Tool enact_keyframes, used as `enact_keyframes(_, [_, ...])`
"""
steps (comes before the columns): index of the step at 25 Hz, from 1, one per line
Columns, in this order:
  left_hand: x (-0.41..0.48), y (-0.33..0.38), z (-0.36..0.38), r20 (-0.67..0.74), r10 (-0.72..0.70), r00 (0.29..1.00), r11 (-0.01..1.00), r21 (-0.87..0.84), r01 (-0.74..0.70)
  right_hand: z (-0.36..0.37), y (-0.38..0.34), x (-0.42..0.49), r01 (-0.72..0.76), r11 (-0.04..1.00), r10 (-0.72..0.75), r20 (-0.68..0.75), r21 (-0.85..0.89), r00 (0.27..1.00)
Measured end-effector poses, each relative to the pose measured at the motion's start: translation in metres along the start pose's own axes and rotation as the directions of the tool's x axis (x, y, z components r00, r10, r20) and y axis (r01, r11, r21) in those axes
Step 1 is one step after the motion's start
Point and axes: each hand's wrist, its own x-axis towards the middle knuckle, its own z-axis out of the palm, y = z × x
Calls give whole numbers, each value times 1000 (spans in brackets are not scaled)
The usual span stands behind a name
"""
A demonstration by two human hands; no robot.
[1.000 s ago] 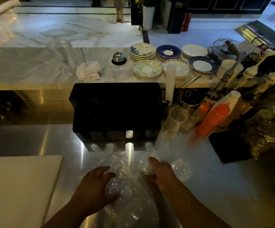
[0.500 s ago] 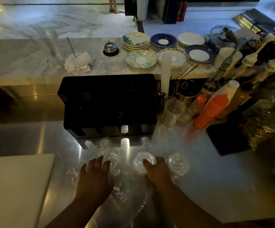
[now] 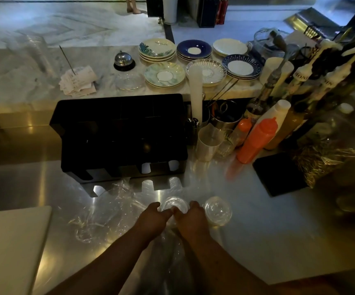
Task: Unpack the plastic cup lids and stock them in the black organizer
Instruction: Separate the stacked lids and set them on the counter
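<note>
A stack of clear plastic cup lids (image 3: 174, 204) stands on the steel counter just in front of me. My left hand (image 3: 153, 218) and my right hand (image 3: 190, 217) both grip it from either side, thumbs nearly touching. A second clear lid stack (image 3: 218, 210) stands right of my right hand. Crumpled clear plastic wrap (image 3: 108, 211) lies under and left of my hands. The black organizer (image 3: 121, 133) stands behind, its front slots facing me, with white shapes showing in two right-hand slots.
A white cutting board (image 3: 8, 248) lies at the near left. Right of the organizer stand clear cups (image 3: 208, 143), orange squeeze bottles (image 3: 255, 141), syrup bottles and a black mat (image 3: 278, 173). Saucers (image 3: 165, 74), a bell (image 3: 124, 60) and receipts (image 3: 77, 81) sit on the marble ledge behind.
My left hand has moved right off the wrap and onto the lid stack, joining my right hand. The stack has come forward out of the wrap, and the view has tilted down.
</note>
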Motion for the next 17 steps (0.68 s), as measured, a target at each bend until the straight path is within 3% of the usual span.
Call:
enact_keyframes(7, [2,4,5,-98,4,995,1000,-21,-7,-12,0,-5,65,997,-64,37,-32,997])
enact_keyframes(11, [-9,15,3,-251,250,935,935,313,-166,-41,10,-19,137,988,-136,-10,68,991])
enact_keyframes(13, [-16,30,11,-255,370,893,894,358,-269,-67,26,-21,158,974,-143,-101,162,985])
enact_keyframes(15, [-18,51,31,-184,388,903,892,323,-317,-94,46,-12,100,964,-52,-192,246,980])
enact_keyframes(17, [-16,70,54,-81,280,957,947,185,-262,-115,62,4,-46,941,109,-171,336,979])
